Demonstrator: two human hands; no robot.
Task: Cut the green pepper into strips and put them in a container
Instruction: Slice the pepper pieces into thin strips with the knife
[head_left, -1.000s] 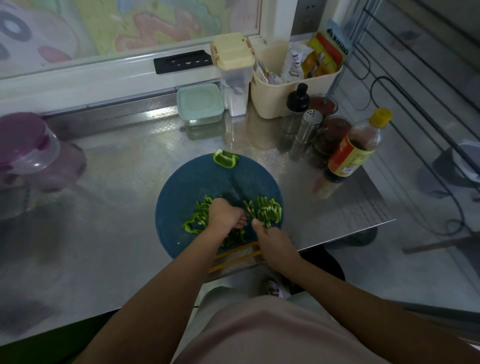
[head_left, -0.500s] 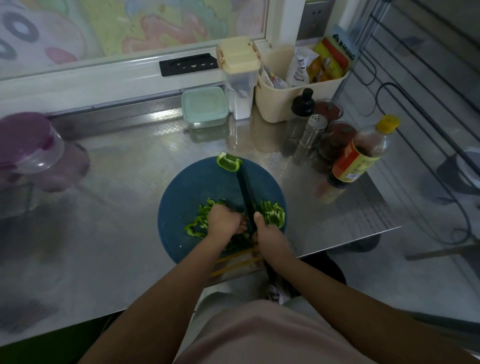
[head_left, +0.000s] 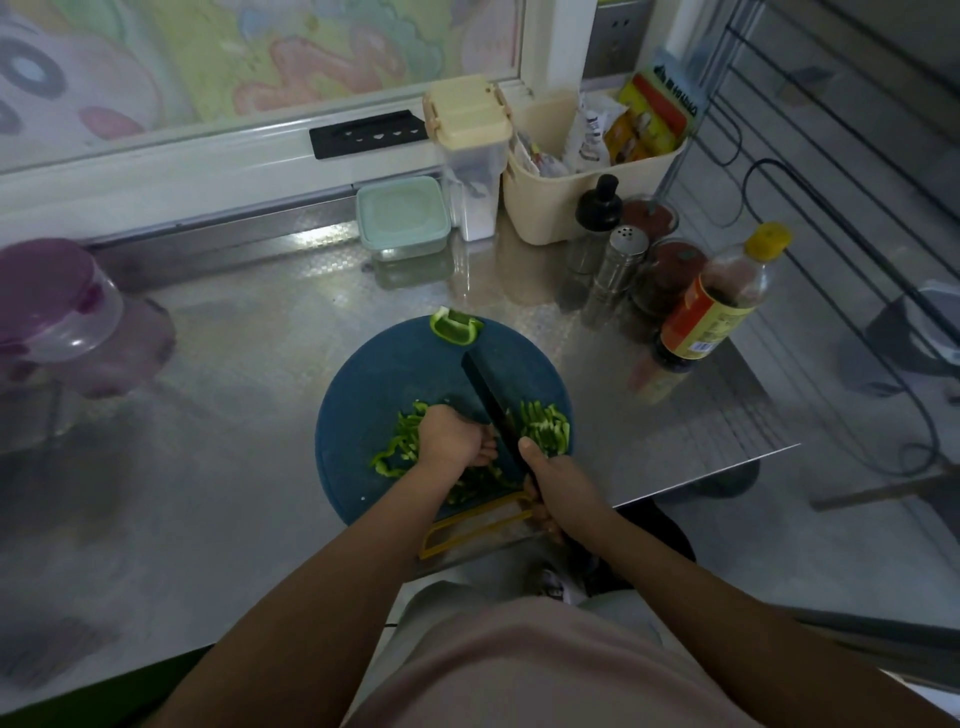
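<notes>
I see a steel worktop (head_left: 234, 364) with a round blue cutting board (head_left: 374, 384) at its near edge.

The right hand (head_left: 558, 486) grips the black knife (head_left: 485, 395), whose long axis runs away from the person with the tip leaning left. The left hand (head_left: 452, 436) is curled over green pepper strips (head_left: 400, 441), knuckles against the blade. The cut strips (head_left: 548, 426) right of the blade mostly point away. One uncut pepper piece (head_left: 456, 326) lies at the board's far rim. The sauce bottle (head_left: 714, 306) has a red and yellow label whose print I cannot read.
</notes>
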